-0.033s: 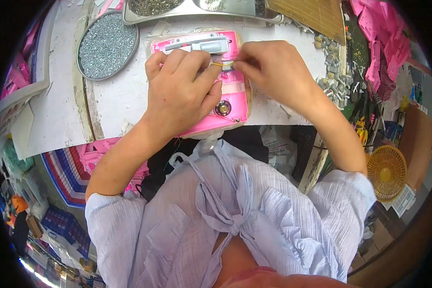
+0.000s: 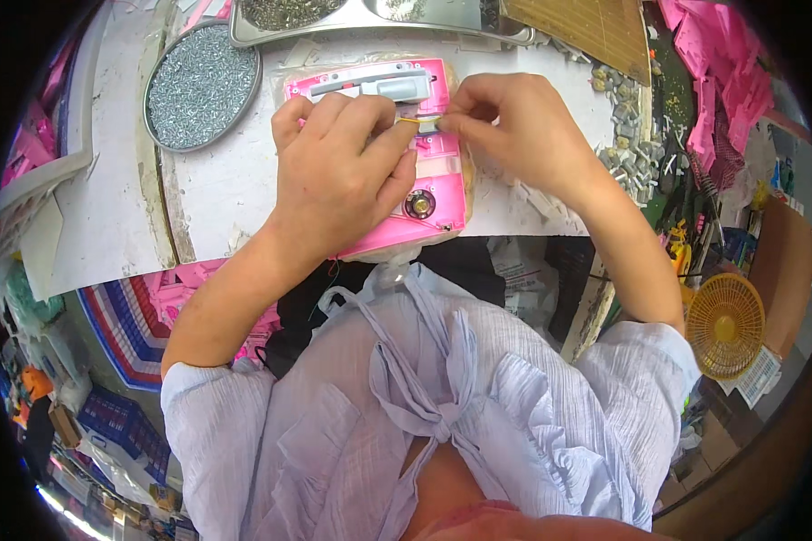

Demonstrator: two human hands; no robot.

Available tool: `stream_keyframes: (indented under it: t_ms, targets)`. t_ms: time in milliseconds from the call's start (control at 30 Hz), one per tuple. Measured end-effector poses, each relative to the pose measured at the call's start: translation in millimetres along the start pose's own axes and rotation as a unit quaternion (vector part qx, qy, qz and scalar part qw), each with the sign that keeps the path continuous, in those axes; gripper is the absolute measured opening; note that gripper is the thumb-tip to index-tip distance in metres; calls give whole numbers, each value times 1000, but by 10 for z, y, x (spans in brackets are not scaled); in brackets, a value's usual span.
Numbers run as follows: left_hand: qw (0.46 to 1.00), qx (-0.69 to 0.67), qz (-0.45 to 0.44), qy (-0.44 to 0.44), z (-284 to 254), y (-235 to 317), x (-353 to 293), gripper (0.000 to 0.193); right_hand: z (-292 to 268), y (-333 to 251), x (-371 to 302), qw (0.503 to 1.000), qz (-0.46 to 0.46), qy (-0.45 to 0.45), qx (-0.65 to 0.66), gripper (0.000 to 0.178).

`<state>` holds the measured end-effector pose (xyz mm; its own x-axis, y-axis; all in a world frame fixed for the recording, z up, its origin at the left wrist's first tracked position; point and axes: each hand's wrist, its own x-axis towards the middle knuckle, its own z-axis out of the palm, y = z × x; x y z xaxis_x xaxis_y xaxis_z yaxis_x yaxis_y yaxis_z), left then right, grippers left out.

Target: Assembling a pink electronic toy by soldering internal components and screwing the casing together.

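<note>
A pink plastic housing [image 2: 370, 240] lies open on the table, on a clear plastic-wrapped pad, its inner side up. In it sit a grey-and-white long part [image 2: 401, 87], a small round speaker [image 2: 419, 204] and a small white part [image 2: 427, 127]. My left hand [image 2: 334, 176] rests over the housing's left side with its fingers curled; its index fingertip is beside a thin yellow wire [image 2: 410, 120], and whatever it grips is hidden. From the right, my right hand [image 2: 523, 126] pinches at the wire's right end with thumb and forefinger, above the white part.
A round dish of small metal screws [image 2: 201, 87] stands at left. At the back are a metal tray [image 2: 379, 29] and brown cardboard [image 2: 586, 32]. Small grey parts [image 2: 627, 167] lie along the right edge, with pink pieces [image 2: 717, 81] beyond. A yellow fan [image 2: 726, 325] is lower right.
My right hand and forearm have shifted very slightly, the hand tilting a little. My left hand and the pink housing stay in place.
</note>
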<state>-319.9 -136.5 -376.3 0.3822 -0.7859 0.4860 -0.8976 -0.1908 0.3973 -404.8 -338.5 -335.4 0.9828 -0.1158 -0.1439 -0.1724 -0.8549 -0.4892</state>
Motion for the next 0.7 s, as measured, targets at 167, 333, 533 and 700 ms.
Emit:
stream_keyframes:
  t_ms: [167,333,533,700]
  targets:
    - [998,-20,57,-26,-67,-132,111,29,27,76,-16,971,137,-41,193,20]
    - [990,15,126,-59,-111,-273,187,46,-50,267,17,977,46,-39,206,25]
    - [984,3,144,-101,-106,-250,420,37,-1660,2073,164,948,272,161,30,33]
    - [989,-96,77,-78,41,-219,560,23,-2512,4162,-337,760,544,66,-348,36]
